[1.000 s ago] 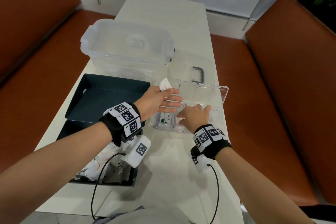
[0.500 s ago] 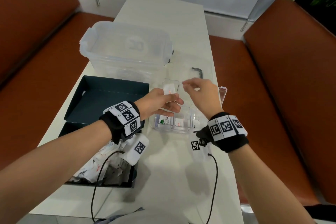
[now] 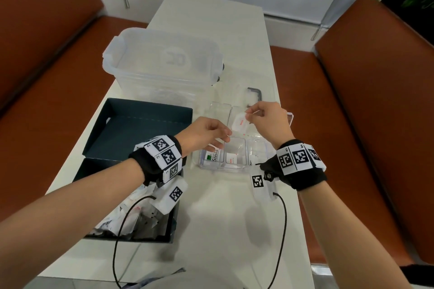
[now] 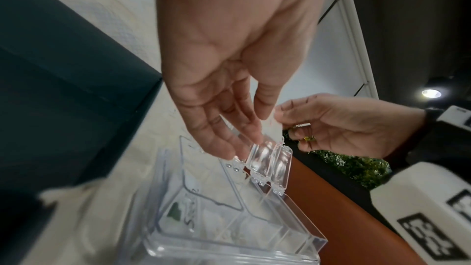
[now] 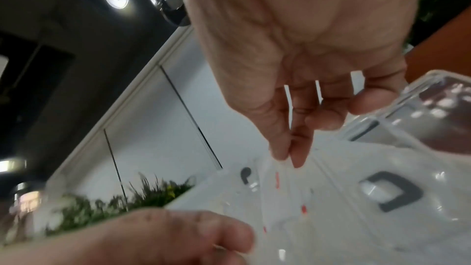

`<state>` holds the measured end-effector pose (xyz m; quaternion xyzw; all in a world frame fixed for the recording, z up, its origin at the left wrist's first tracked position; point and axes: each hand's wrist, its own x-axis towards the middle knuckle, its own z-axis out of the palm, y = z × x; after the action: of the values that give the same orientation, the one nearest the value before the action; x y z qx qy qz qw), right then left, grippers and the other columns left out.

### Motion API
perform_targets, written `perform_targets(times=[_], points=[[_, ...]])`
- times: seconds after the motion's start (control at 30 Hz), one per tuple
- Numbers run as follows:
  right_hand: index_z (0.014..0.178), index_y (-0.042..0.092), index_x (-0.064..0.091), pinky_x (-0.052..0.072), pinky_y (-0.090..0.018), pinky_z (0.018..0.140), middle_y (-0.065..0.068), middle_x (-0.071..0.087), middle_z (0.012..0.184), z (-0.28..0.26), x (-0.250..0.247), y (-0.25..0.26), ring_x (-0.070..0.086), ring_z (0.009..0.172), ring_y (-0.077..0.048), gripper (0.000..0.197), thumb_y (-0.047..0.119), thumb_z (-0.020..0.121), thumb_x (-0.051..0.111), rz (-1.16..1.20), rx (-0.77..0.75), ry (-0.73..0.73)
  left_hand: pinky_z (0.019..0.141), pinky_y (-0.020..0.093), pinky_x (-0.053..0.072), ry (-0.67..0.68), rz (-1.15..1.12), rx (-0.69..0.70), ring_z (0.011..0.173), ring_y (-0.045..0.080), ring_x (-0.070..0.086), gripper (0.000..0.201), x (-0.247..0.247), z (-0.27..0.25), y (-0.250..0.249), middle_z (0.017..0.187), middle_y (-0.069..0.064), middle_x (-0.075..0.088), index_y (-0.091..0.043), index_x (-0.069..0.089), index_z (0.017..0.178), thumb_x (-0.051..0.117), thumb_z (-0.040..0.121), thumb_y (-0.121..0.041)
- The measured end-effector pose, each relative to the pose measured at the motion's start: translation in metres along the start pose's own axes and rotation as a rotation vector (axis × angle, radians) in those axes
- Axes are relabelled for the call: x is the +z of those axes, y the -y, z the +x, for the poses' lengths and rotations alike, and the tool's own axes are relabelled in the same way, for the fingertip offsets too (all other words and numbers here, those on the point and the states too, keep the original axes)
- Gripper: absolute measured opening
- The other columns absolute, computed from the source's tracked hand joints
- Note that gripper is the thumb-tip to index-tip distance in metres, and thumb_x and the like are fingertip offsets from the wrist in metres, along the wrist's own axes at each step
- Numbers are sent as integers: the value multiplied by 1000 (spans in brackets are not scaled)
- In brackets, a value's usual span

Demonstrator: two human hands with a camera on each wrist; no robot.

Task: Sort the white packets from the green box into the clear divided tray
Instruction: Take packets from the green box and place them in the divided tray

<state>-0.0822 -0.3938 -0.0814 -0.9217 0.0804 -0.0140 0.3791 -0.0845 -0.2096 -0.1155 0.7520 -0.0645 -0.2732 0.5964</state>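
Observation:
My right hand [image 3: 250, 112] pinches a white packet with red print [image 3: 240, 123] by its top corner, between thumb and forefinger [image 5: 288, 158]. The packet hangs just above the back cells of the clear divided tray [image 3: 223, 166]. My left hand [image 3: 223, 138] is beside the packet's lower left edge with its fingers loosely straight [image 4: 244, 128], gripping nothing. In the tray's front cells lie a Stevia packet [image 3: 212, 156] and two small white packets [image 3: 232, 159]. The green box [image 3: 131, 238] at the lower left holds several white packets, partly hidden by my left wrist.
The green box's empty lid [image 3: 141, 129] lies just left of the tray. Behind it stands a large clear storage tub [image 3: 162, 65]. A clear lid with a grey handle [image 3: 254, 91] lies behind the tray. Brown benches flank the narrow white table [image 3: 223, 230].
The packet has passed from my left hand to my right. My right hand rose from the tray's front cells to take it by the top corner, and my left fingers opened.

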Motion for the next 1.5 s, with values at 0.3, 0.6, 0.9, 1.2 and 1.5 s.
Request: perform_targets(times=[0.3,0.6,0.9,1.2,1.5], points=[[99,20,68,43,-43,98,-2,67,101,-16,51,-22,61,98,-24,20,15,87,52,-530,57,257,81,34,57,-51,16,5,81,13,70,17,-6,1,3,95,-1,72,-13,68,108,54,98,-16],[117,27,61,30,-44,96,1,65,109,-18,68,-35,53,109,-25,28,25,89,57,-905,-84,309,76,29,58,-55,13,25,80,12,69,18,-5,-3,2,95,0,72,-10,67,110,54,98,-14],[120,46,58,25,-48,99,6,64,114,-19,68,-37,51,115,-23,36,56,86,56,-906,-97,369,76,28,58,-59,26,32,85,17,68,19,-4,-6,-4,98,2,71,-10,67,111,53,98,-13],[111,30,67,39,-41,96,9,69,102,-30,23,11,60,102,-19,24,36,94,51,-556,-204,214,78,28,56,-114,14,49,83,13,68,17,-26,-41,-13,95,-2,72,-14,68,107,53,98,-15],[100,13,74,33,-2,71,0,71,91,-56,67,96,58,78,-8,17,14,88,61,-255,-555,479,69,22,54,-160,201,-107,78,11,68,19,-88,-113,15,96,1,73,-13,69,105,55,98,-24]])
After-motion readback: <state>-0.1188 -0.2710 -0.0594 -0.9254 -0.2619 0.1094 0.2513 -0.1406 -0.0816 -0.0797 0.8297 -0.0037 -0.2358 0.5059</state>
